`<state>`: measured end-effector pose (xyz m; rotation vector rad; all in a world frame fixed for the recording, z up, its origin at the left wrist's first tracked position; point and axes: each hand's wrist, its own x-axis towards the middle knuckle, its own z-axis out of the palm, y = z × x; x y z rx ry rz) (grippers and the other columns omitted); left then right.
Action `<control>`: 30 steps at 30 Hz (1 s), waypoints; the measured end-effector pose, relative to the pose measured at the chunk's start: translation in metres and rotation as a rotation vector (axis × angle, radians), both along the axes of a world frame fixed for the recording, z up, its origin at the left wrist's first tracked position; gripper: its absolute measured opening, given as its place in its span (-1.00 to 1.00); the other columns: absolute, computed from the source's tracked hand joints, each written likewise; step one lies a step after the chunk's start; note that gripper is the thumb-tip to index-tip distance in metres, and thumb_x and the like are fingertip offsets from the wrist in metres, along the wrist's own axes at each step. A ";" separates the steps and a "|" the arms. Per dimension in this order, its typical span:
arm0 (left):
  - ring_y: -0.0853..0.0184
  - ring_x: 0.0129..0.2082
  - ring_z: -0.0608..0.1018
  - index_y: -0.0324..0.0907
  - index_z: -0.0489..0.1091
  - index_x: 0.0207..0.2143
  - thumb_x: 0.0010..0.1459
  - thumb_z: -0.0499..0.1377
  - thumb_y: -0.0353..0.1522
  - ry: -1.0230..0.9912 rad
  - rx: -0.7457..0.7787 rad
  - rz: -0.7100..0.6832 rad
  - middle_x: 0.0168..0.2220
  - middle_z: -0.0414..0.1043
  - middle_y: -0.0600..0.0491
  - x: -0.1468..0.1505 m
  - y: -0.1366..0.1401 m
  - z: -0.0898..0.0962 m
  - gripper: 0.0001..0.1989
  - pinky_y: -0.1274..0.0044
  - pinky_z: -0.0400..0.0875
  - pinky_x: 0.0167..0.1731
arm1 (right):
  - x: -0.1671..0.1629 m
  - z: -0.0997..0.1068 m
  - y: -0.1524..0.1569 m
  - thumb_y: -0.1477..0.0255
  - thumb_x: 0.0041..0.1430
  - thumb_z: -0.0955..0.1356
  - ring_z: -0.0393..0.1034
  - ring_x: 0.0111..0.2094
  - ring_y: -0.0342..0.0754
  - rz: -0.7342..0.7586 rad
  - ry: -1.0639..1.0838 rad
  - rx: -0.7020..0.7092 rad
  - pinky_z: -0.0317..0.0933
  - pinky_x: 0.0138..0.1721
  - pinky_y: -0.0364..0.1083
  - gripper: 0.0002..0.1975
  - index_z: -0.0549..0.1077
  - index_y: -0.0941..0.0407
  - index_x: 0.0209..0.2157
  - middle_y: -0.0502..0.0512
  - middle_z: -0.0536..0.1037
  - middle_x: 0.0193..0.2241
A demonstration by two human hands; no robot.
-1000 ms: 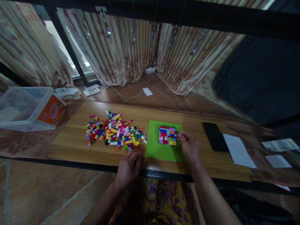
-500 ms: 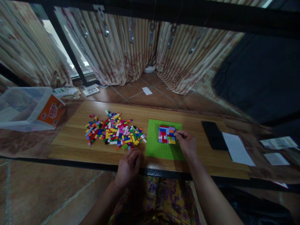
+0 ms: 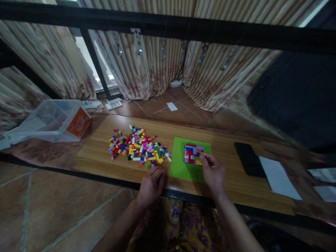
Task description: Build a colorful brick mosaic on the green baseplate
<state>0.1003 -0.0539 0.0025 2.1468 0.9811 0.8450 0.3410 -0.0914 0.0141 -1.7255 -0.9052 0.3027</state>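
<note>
A low layered block of colourful toy bricks (image 3: 192, 154) sits on a green studded baseplate (image 3: 177, 169). At the block's right side my right hand (image 3: 213, 171) has thumb and fingers pinched together, the tips over its edge. Whatever is between those fingertips is too small to make out. My left hand (image 3: 151, 185) rests at the table's front edge with curled fingers, and their inside is hidden. Just beyond it lies a loose pile of small toy bricks (image 3: 141, 146) in many colours.
The wooden table (image 3: 97, 157) carries a black phone-like slab (image 3: 249, 159) and a white sheet of paper (image 3: 279, 178) on the right. A clear plastic bin (image 3: 55, 120) with an orange label stands at the left. A dark metal bar (image 3: 168, 29) crosses the view above.
The view has shifted, so the scene sits further right and slightly lower. My right hand has moved slightly in over the brick block's right edge. The left hand stays curled at the table edge.
</note>
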 end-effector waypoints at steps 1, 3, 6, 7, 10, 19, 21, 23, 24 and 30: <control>0.31 -0.23 0.52 -0.17 0.39 -0.28 0.26 0.03 -0.46 -0.003 -0.005 -0.001 -0.24 0.46 -0.04 0.000 0.000 -0.001 -0.86 0.50 0.45 -0.21 | -0.011 0.004 0.000 0.20 0.14 0.34 0.49 -0.29 0.00 0.071 -0.029 0.003 0.34 -0.21 -0.01 -0.72 0.56 0.12 -0.30 0.13 0.61 -0.32; 0.31 -0.24 0.52 -0.17 0.39 -0.28 0.26 0.03 -0.45 -0.007 -0.008 -0.002 -0.24 0.46 -0.04 0.000 0.000 -0.002 -0.86 0.50 0.44 -0.22 | -0.034 0.011 0.002 0.26 0.19 0.32 0.48 -0.30 -0.03 0.204 -0.111 -0.015 0.32 -0.21 -0.04 -0.78 0.55 0.09 -0.29 0.09 0.60 -0.31; 0.31 -0.23 0.52 -0.17 0.40 -0.26 0.25 0.04 -0.46 -0.020 -0.006 -0.018 -0.24 0.46 -0.04 -0.001 0.000 -0.002 -0.86 0.50 0.44 -0.21 | -0.060 0.016 0.012 0.38 0.22 0.29 0.46 -0.28 -0.04 0.367 -0.252 -0.068 0.30 -0.20 -0.05 -0.82 0.53 0.07 -0.25 0.08 0.57 -0.31; 0.32 -0.23 0.52 -0.17 0.40 -0.25 0.25 0.04 -0.47 -0.033 -0.003 -0.032 -0.23 0.45 -0.04 -0.002 -0.001 -0.001 -0.86 0.50 0.44 -0.21 | -0.066 0.015 0.016 0.42 0.23 0.28 0.46 -0.27 -0.03 0.403 -0.289 -0.084 0.30 -0.19 -0.05 -0.82 0.52 0.07 -0.24 0.09 0.57 -0.31; 0.33 -0.23 0.52 -0.17 0.39 -0.24 0.22 0.05 -0.49 -0.084 0.009 -0.085 -0.24 0.45 -0.04 -0.006 -0.002 -0.001 -0.86 0.52 0.44 -0.23 | -0.078 0.011 0.027 0.49 0.22 0.27 0.44 -0.24 -0.01 0.458 -0.366 -0.131 0.28 -0.17 -0.04 -0.82 0.51 0.09 -0.24 0.10 0.55 -0.31; 0.31 -0.23 0.51 -0.18 0.36 -0.29 0.09 0.05 -0.59 -0.198 0.043 -0.160 -0.27 0.42 -0.04 -0.010 -0.004 -0.003 -0.80 0.50 0.45 -0.23 | -0.097 0.002 0.040 0.45 0.19 0.35 0.38 -0.16 0.04 0.592 -0.495 -0.285 0.24 -0.08 -0.02 -0.87 0.49 0.08 -0.21 0.11 0.51 -0.24; 0.31 -0.22 0.51 -0.18 0.36 -0.29 0.09 0.05 -0.59 -0.208 0.041 -0.158 -0.26 0.42 -0.04 -0.010 -0.003 -0.002 -0.80 0.49 0.46 -0.22 | -0.101 0.002 0.043 0.42 0.18 0.37 0.36 -0.13 0.06 0.582 -0.537 -0.325 0.23 -0.07 -0.01 -0.85 0.49 0.08 -0.19 0.13 0.50 -0.22; 0.31 -0.23 0.52 -0.18 0.36 -0.30 0.10 0.05 -0.59 -0.208 0.034 -0.156 -0.26 0.42 -0.04 -0.010 -0.003 -0.002 -0.80 0.49 0.46 -0.22 | -0.103 0.003 0.045 0.43 0.18 0.36 0.35 -0.12 0.07 0.576 -0.563 -0.353 0.23 -0.08 -0.01 -0.85 0.49 0.07 -0.18 0.13 0.49 -0.21; 0.31 -0.23 0.52 -0.18 0.36 -0.29 0.10 0.05 -0.59 -0.206 0.031 -0.158 -0.26 0.42 -0.04 -0.010 -0.003 -0.002 -0.80 0.49 0.46 -0.22 | -0.104 0.003 0.046 0.43 0.19 0.35 0.35 -0.12 0.07 0.576 -0.572 -0.363 0.23 -0.08 -0.01 -0.86 0.49 0.07 -0.19 0.12 0.49 -0.21; 0.31 -0.23 0.52 -0.18 0.38 -0.26 0.09 0.06 -0.59 -0.191 0.030 -0.165 -0.26 0.42 -0.03 -0.010 -0.003 -0.001 -0.78 0.50 0.46 -0.23 | -0.104 0.001 0.046 0.47 0.27 0.28 0.33 -0.12 0.04 0.594 -0.594 -0.328 0.22 -0.07 -0.04 -0.86 0.49 0.07 -0.25 0.11 0.48 -0.20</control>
